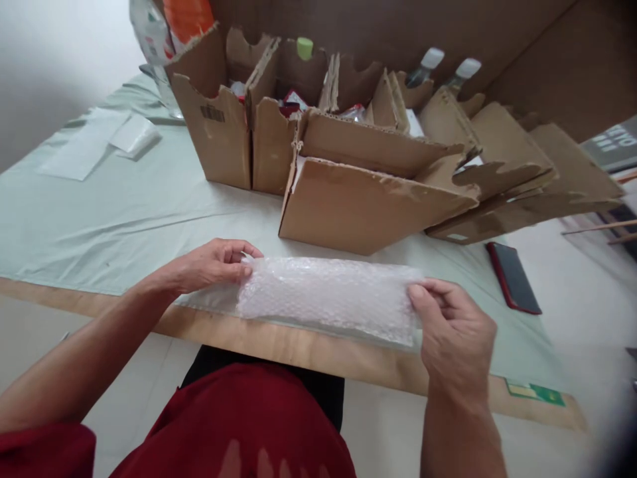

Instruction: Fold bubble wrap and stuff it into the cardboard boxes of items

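Observation:
A flat, folded piece of bubble wrap (328, 295) stretches between my two hands at the front edge of the table. My left hand (221, 265) pinches its upper left corner between thumb and fingers. At the other end, my right hand (450, 318) grips the right edge, with the thumb on top and the fingers curled. The wrap looks wrinkled and cloudy, and whether anything lies inside it cannot be made out. Just behind it stands a low cardboard holder (368, 206).
Several cardboard holders (223, 139) with bottles and packets stand in a row at the back. Clear plastic sheets (89, 143) lie at the left on the green cloth (149, 219). A dark phone with a red edge (512, 275) rests at the right, near a green card (535, 392).

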The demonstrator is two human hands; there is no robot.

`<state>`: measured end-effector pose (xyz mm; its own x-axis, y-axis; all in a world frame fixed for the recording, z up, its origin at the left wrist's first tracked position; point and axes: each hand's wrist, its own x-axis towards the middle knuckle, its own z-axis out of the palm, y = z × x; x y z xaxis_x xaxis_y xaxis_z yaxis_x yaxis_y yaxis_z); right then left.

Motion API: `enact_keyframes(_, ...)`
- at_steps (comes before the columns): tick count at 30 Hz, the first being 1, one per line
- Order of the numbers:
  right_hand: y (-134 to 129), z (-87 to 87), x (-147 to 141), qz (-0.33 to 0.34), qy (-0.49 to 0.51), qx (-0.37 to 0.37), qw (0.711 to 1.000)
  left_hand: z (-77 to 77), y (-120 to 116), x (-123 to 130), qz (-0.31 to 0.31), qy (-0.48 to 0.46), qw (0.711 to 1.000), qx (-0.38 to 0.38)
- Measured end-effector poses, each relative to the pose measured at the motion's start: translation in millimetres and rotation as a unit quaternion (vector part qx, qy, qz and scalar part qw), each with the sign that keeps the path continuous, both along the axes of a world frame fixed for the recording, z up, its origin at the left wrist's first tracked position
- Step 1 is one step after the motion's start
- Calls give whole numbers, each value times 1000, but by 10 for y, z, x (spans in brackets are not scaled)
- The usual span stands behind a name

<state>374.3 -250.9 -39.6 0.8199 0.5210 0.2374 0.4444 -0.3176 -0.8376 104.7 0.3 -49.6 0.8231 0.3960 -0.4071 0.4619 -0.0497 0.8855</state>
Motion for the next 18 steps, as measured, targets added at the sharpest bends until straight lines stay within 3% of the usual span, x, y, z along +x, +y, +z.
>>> enact_keyframes(4,-72,-232,95,51,65,-58,995,-54,-69,166,31,68,985,158)
enact_keyframes(10,-268,-428,195,93,128,-80,984,-89,-239,185,48,97,931,347)
enact_keyframes(18,-242,-441,161,109,170,-59,978,-125,-307,278,24,173,905,388)
